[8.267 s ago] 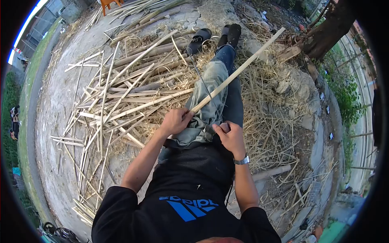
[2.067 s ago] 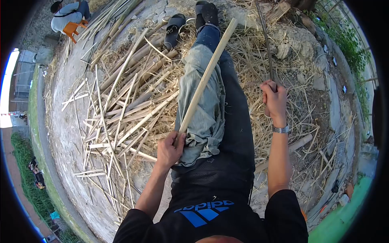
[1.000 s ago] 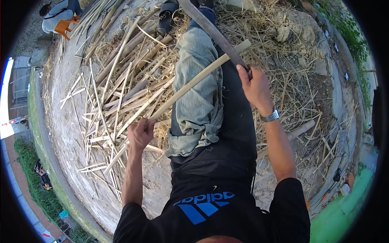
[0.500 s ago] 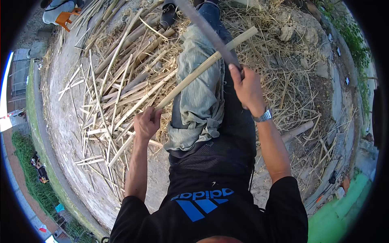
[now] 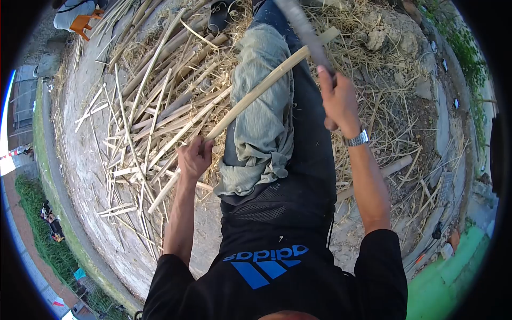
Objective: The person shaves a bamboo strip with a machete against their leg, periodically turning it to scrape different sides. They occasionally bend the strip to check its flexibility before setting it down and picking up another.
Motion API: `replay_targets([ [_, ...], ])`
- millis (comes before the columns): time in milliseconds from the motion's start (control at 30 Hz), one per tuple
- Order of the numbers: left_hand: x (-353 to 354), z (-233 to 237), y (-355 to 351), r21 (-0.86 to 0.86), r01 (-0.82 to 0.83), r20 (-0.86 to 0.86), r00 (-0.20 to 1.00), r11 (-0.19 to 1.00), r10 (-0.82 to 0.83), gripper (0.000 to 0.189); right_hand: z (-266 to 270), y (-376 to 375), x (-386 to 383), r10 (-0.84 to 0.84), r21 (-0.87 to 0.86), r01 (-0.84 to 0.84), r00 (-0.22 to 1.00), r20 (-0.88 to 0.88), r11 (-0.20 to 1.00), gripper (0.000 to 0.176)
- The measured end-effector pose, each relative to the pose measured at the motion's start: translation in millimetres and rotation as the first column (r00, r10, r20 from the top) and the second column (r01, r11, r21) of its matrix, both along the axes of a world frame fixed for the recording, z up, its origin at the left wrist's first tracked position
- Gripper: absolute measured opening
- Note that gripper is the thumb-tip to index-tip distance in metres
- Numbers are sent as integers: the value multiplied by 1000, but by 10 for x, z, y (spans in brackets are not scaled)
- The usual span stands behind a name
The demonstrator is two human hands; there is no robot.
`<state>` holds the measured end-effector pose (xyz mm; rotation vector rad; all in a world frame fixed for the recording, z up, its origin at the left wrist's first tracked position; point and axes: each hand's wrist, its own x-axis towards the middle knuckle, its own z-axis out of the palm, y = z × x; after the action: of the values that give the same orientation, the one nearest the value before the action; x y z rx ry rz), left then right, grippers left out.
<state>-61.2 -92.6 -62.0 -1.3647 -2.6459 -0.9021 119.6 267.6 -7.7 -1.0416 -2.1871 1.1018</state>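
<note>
My left hand [image 5: 194,158] is closed around the near end of a split bamboo strip [image 5: 261,88]. The strip slants up to the right across a grey-green cloth [image 5: 262,130] draped over my thigh. My right hand [image 5: 340,104] grips the handle of a long-bladed knife [image 5: 305,33], thumb laid along its base. The grey blade, smeared by motion, points up and to the left and crosses over the strip close to its far end.
Many split bamboo strips [image 5: 152,125] are piled on the ground to the left. Shavings [image 5: 376,114] litter the ground on the right, beside a bamboo piece [image 5: 392,168] and a rock [image 5: 377,40]. Upper left, a person [image 5: 73,16] sits on an orange stool [image 5: 82,25].
My right hand and the knife have shifted up and to the right, toward the strip's far end. My left hand keeps its hold on the strip in nearly the same place.
</note>
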Motion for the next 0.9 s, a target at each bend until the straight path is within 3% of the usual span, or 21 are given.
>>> replay_targets([
  [33,12,18,-15,-6,-13,21,1000,1000,13,29,-62,-51,20,122,170,-125,992,32,977,51],
  [133,90,33,-27,-35,-39,45,998,999,40,29,63,47,14,51,97,-55,998,39,994,51],
  [167,125,39,-11,-47,-37,27,999,998,38,28,79,76,-59,-43,41,42,999,16,998,51],
  [300,79,78,-36,-59,-31,21,999,998,32,26,-161,-158,-5,107,134,-107,994,11,985,52],
  [400,45,84,-13,-45,-8,-3,1000,999,8,25,117,11,-7,0,-6,1,998,56,1000,53],
  [467,47,-29,-9,-27,2,8,1000,1000,-1,27,-68,27,-39,-39,-57,42,997,67,997,54],
  [533,39,21,-30,-37,-1,-12,1000,999,1,28,-121,-220,-27,145,72,-143,989,-17,987,55],
  [567,19,32,-27,-55,-3,-26,1000,998,1,29,-35,-230,27,227,46,-228,973,39,972,57],
  [600,10,25,-6,-58,3,-23,1000,998,-4,29,6,-169,1,221,43,-223,974,42,974,57],
  [667,74,6,-24,-55,-19,-48,999,998,17,29,23,-64,-84,-4,-16,4,999,36,1000,57],
  [700,112,-4,-5,-13,-28,-9,1000,1000,28,29,161,-31,-111,-53,-169,74,991,123,983,56],
  [733,114,0,-24,-12,-34,-9,999,999,34,29,48,-85,-102,-47,-168,68,991,122,983,56],
  [800,98,1,5,-55,-51,-20,999,997,50,28,-141,-204,-56,97,94,-97,995,10,991,55],
  [867,45,-52,-31,-34,-27,-12,1000,999,26,29,-105,-153,-1,192,115,-192,981,13,975,55],
  [900,75,-30,-23,-41,-32,-14,999,999,31,30,-40,-96,-18,93,55,-95,995,27,994,56],
])
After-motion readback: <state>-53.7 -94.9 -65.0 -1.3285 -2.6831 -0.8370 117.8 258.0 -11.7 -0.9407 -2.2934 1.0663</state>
